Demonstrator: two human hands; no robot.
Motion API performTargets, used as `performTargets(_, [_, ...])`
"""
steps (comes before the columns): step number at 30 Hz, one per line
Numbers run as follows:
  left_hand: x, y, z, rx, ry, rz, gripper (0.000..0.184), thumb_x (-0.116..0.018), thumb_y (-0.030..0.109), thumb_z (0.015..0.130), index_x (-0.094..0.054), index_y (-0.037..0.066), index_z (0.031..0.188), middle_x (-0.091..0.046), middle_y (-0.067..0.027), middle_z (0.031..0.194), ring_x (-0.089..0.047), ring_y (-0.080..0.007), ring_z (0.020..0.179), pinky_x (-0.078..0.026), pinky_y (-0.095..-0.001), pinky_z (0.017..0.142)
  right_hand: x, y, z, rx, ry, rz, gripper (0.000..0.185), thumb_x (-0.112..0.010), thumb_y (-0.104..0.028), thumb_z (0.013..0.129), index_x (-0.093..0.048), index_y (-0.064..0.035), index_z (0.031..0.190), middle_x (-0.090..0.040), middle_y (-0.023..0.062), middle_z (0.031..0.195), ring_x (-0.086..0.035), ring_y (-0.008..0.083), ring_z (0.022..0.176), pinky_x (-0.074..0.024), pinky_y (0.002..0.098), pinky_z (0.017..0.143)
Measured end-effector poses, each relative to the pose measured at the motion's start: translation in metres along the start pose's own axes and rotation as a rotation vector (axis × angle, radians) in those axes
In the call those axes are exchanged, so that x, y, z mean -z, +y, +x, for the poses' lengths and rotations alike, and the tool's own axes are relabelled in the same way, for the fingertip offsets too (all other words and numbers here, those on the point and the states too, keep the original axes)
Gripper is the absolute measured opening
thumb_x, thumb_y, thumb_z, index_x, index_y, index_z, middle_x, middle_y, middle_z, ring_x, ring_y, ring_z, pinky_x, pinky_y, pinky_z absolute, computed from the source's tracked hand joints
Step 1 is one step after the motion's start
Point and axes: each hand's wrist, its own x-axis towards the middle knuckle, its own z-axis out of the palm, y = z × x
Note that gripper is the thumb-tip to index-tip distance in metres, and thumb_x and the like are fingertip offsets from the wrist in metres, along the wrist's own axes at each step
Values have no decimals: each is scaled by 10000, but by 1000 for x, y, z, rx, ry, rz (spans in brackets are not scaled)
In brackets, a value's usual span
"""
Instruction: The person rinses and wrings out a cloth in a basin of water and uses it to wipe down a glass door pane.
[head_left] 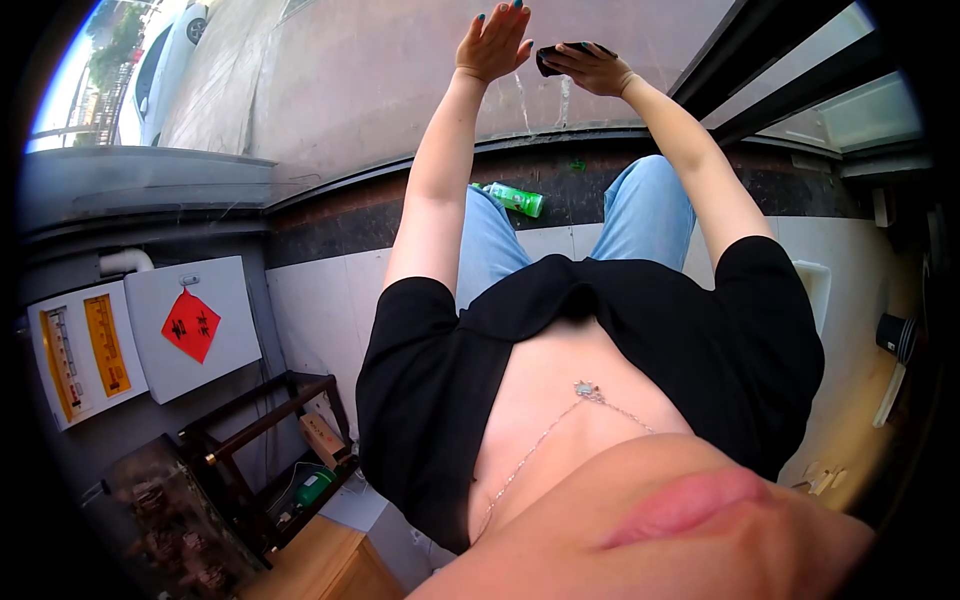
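We see the person at what looks like work on the large see-through glass pane [400,80], and we judge it under way, not finished. The right hand [592,72] has its fingers closed over a flat, black, soft-edged object [547,60], perhaps a cloth, in front of the pane's upper part. We cannot tell whether that object touches the glass. The left hand [492,45] is raised just beside it, holding nothing we can see, its fingers fairly straight and slightly parted.

What seems left is 2 whitish streaks [565,100] running down the pane below the hands; what is done we cannot measure, though the glass around them looks clearer. At the pane's foot, a green-labelled plastic bottle [517,199] lies on its side on the dark stone-like ledge [340,225], near the blue jeans [652,205].
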Motion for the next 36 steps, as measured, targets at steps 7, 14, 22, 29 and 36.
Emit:
performTargets(7, [-3,0,-3,-8,-27,20,493,-358,407,782,-436,126,1179,-292,-69,1317,-181,-214,1250,-17,-433,1015,-23,-36,-14,220,-289,253,505,-363,-110,786,-296,-198,1279,-188,-63,1362,-139,82,1258,-19,310,1045])
performTargets(14, [11,-8,-2,-27,-114,-150,531,-452,395,764,-398,104,1204,-298,-89,1307,-204,-210,1235,-79,-418,1005,-4,-13,14,18,-183,287,520,-405,-76,783,-299,-180,1281,-198,-37,1364,-142,85,1260,-55,307,1040])
performTargets(22, [21,2,-106,86,-356,-224,612,-543,313,702,-355,91,1241,-232,-61,1346,-115,-200,1274,-71,-426,1017,12,-12,65,-252,66,13,475,-482,-295,792,-357,-251,1249,-268,-46,1335,-169,117,1256,14,402,1021])
performTargets(29, [5,21,-124,166,-353,-251,604,-543,273,690,-361,101,1240,-236,-61,1344,-113,-209,1275,-63,-450,1014,-53,-80,9,82,-224,186,488,-359,-163,828,-251,-226,1300,-153,-60,1374,-69,77,1270,15,319,1034])
performTargets(36, [2,25,-129,174,-339,-250,633,-544,244,680,-330,94,1256,-211,-62,1353,-97,-215,1278,-54,-457,1012,-71,-107,-12,164,-324,447,579,-384,-94,751,-234,-156,1306,-131,-26,1381,-67,83,1272,14,309,1045])
